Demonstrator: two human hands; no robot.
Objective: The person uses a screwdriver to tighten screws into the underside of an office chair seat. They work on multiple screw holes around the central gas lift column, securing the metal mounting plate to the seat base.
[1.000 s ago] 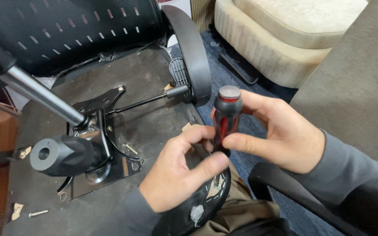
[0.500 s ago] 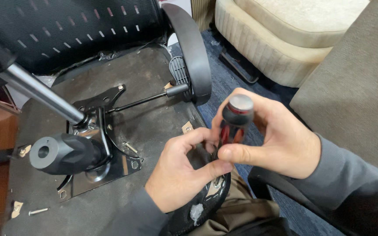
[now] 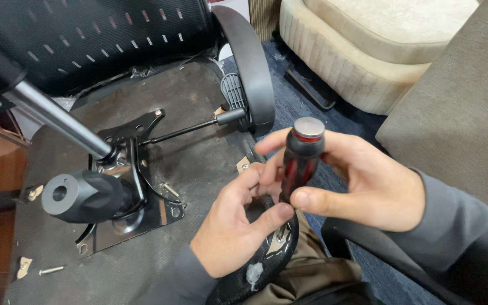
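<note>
Currently the right hand (image 3: pixel 368 186) pinches the handle of a red and black screwdriver (image 3: pixel 301 161), held upright at the seat's near edge, right of the metal plate (image 3: pixel 136 209). The left hand (image 3: pixel 238 226) pinches low near the tip, which is hidden. Slippage is likely if the tip seats poorly: fingers (image 3: pixel 272 214) could be jabbed. Loose screws (image 3: pixel 51 270) near the plate could roll off.

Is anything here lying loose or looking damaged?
Yes. A loose screw lies on the upturned chair seat underside, away from the metal mounting plate. Near the left hand the seat edge shows a torn patch with white padding. The right hand grips a screwdriver.
</note>
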